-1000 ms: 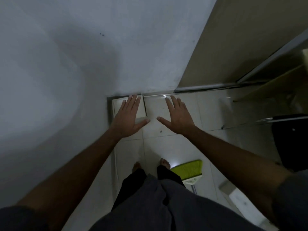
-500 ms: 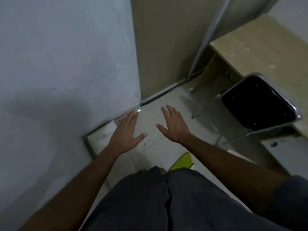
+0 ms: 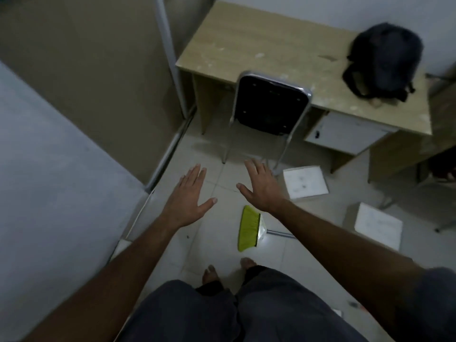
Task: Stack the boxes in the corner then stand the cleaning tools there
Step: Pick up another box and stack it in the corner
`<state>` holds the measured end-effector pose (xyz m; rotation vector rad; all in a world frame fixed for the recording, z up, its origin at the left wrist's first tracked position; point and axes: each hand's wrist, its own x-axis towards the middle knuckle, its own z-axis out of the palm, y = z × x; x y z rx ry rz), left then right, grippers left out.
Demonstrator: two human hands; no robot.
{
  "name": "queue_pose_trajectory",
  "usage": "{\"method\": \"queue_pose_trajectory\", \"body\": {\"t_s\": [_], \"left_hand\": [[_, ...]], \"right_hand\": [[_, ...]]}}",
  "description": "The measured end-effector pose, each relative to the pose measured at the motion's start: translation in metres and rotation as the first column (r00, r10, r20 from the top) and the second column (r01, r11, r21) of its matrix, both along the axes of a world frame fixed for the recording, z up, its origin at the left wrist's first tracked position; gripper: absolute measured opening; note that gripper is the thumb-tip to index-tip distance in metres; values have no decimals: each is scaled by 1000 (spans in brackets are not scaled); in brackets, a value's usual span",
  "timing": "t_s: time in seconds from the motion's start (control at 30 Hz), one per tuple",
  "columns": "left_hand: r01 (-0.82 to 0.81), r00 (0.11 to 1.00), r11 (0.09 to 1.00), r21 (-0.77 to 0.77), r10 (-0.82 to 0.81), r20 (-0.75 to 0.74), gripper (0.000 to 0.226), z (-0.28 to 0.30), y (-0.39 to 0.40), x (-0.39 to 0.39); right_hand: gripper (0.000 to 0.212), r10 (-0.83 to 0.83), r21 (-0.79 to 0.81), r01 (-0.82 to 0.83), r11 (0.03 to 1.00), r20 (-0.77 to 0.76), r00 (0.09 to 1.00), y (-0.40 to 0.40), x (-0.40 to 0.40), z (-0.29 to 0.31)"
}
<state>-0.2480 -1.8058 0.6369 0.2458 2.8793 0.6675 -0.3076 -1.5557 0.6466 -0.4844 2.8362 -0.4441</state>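
Pale floor tiles fill the middle of our view, and both of our hands float above them with nothing in them. Our left hand is spread flat, palm down, fingers straight and the thumb out toward 3 o'clock. Our right hand is released in the same way, fingers reaching toward 12 o'clock, just short of the chair legs.

The broom lies flat on the floor at about 6 o'clock from our right hand, its yellow-green bristles toward us and its metal handle running off toward 3 o'clock under our right forearm. We see 2 white boxes on the floor: the nearer box sits at 3 o'clock from our right hand, just beside a chair leg, and the farther box rests at about 4 o'clock, well apart from the first. They are not stacked.

At 12 o'clock a black chair with a metal frame stands against a wooden desk. A dark backpack sits on the desk at about 1 o'clock. A grey wall runs along 9 o'clock. Our 2 bare feet show at 6 o'clock.
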Motion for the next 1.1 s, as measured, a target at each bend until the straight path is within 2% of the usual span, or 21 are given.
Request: {"method": "queue_pose_trajectory", "body": {"t_s": [0.13,0.33,0.73,1.1], "left_hand": [[117,993,993,1,-117,13,96,0,52,-28],[198,980,980,14,-198,5,98,5,143,-54],[145,986,987,76,-150,73,99,2,355,-82],[31,982,987,156,-58,177,96,-30,450,-138]], "right_hand": [[74,-133,-15,133,991,-10,991,57,4,5],[73,-254,-34,252,967,-41,966,158,6,6],[74,-344,-29,344,939,9,939,367,-9,-2],[73,-395,-63,400,914,82,915,445,-58,-34]]}}
